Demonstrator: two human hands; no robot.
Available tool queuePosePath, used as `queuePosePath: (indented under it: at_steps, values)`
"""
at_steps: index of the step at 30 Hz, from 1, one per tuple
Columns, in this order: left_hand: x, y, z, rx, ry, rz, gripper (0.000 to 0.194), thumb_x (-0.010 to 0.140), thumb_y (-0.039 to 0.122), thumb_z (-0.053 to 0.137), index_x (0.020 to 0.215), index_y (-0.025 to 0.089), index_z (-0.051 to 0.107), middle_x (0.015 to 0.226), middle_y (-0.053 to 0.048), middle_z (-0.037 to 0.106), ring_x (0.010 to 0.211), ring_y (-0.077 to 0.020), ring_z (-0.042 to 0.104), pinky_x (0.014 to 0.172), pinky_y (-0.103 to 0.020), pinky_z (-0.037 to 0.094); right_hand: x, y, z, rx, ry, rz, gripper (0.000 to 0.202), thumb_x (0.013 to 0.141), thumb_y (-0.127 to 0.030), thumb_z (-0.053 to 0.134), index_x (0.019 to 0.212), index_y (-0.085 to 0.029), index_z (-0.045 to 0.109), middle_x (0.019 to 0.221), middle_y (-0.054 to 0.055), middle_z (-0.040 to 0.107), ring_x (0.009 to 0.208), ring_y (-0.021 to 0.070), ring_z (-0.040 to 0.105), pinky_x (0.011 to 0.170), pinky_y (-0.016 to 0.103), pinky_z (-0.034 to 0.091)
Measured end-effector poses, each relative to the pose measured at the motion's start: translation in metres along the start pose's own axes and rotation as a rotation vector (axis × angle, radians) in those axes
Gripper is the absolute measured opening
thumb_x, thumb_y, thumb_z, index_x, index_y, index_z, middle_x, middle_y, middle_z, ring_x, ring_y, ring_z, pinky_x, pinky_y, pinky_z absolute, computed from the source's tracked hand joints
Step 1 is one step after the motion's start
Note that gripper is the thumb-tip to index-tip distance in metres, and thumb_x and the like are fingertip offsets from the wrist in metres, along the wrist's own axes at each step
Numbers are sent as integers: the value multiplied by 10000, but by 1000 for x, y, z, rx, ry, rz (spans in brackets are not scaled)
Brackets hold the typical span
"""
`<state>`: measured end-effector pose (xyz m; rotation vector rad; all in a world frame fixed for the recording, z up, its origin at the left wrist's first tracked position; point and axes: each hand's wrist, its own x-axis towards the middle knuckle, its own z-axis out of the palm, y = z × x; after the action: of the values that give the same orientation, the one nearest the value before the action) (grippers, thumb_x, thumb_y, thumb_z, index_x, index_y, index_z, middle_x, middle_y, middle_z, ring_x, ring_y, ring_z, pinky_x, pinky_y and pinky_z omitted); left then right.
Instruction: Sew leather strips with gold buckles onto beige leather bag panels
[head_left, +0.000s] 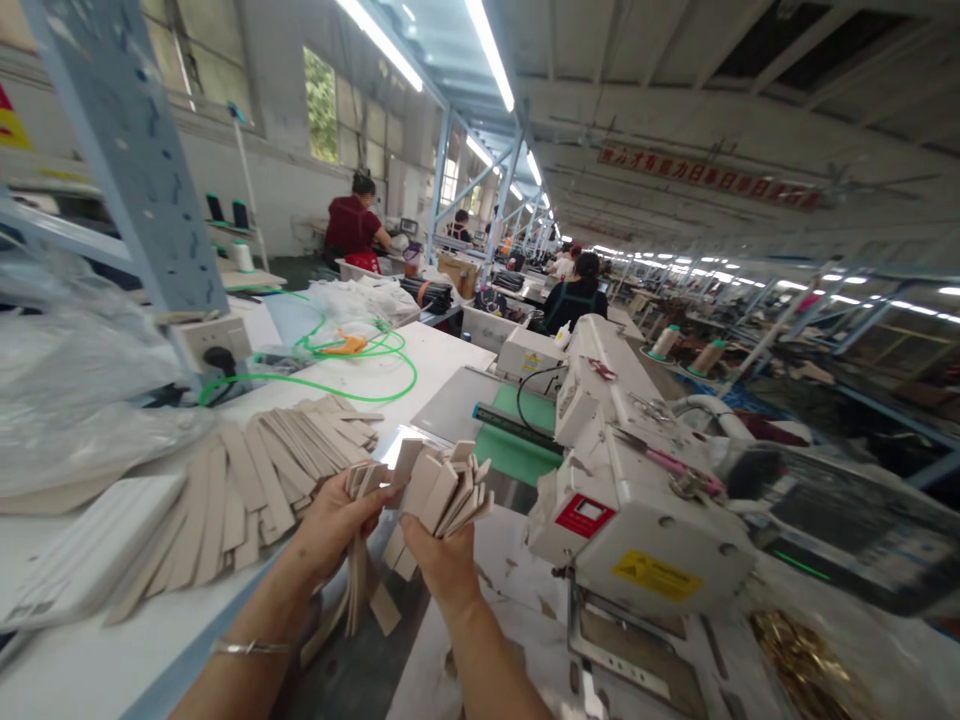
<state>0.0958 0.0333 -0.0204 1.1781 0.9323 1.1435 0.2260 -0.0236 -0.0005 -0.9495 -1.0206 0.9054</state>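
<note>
My left hand (346,522) is closed around a few beige strips (358,590), whose lower ends dangle below the fist. A thicker, fanned-out bundle of beige strips (442,488) is gripped by my right hand (442,560), thumb across its near side. Both hands are held close together above the gap between the table and the sewing machine, the left fingertips almost at the right-hand bundle. What the strips are made of I cannot tell. To the left, a long row of similar strips (259,465) lies overlapping on the white table.
An industrial sewing machine (652,500) stands close on the right, with a control screen (847,520) beyond it. A green air hose (360,395) curls over the table near an orange tool (345,344). Clear plastic bags (82,370) are at left. Other people (352,225) sit farther back.
</note>
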Motion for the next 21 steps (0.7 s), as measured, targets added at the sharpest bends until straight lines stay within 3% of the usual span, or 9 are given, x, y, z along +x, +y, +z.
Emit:
queuePosePath:
  at_steps: [11,18,21]
  values:
    - [1,-2,-1,-41,-41,-12,396,643,414,832,830,170,583,504,106,465,427,-47,365,420,-170,285,2,6,-1,-56,-72,-144,374,709,-163,637,1075,-180,715,1068,68,761,980,258,727,916,366,577]
    - [1,-9,-1,-15,-100,-29,418,629,443,833,847,161,615,520,94,476,428,-54,376,419,-182,299,2,18,3,-45,32,-142,415,700,-180,668,1115,-165,661,1061,78,755,956,248,727,905,363,574]
    - [0,-2,-3,14,-92,-30,386,667,429,824,867,161,631,511,99,456,426,-50,372,418,-176,286,7,20,0,-37,114,-81,409,675,-213,684,1080,-155,671,997,70,761,897,247,727,846,357,585]
